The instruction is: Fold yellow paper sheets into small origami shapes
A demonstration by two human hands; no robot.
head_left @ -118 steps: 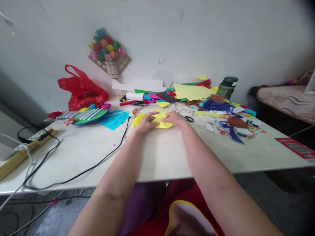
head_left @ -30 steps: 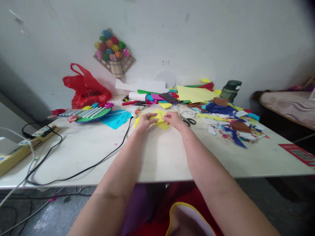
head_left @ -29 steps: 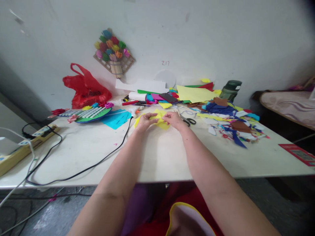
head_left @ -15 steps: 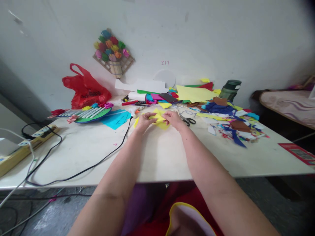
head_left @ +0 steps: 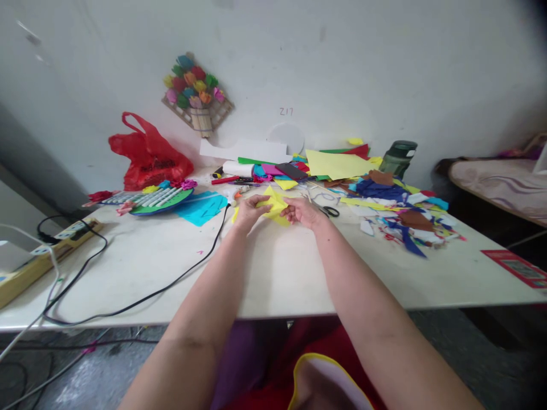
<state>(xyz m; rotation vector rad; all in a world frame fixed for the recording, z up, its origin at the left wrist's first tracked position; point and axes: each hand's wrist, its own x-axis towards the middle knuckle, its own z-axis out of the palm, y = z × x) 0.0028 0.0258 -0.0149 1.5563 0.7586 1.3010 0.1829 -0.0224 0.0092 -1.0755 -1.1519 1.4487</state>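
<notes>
Both hands w/ yellow paper just in front of the scissors, above the table. Left hand pinches its left edge, fingers closed on it; right hand grips the right side from below. Black cable left of scissors.

— Any writing showing anywhere?
— Only "Z17", handwritten faintly on the wall. Dark print showing on the red plastic bag, too blurred for reading.
</notes>
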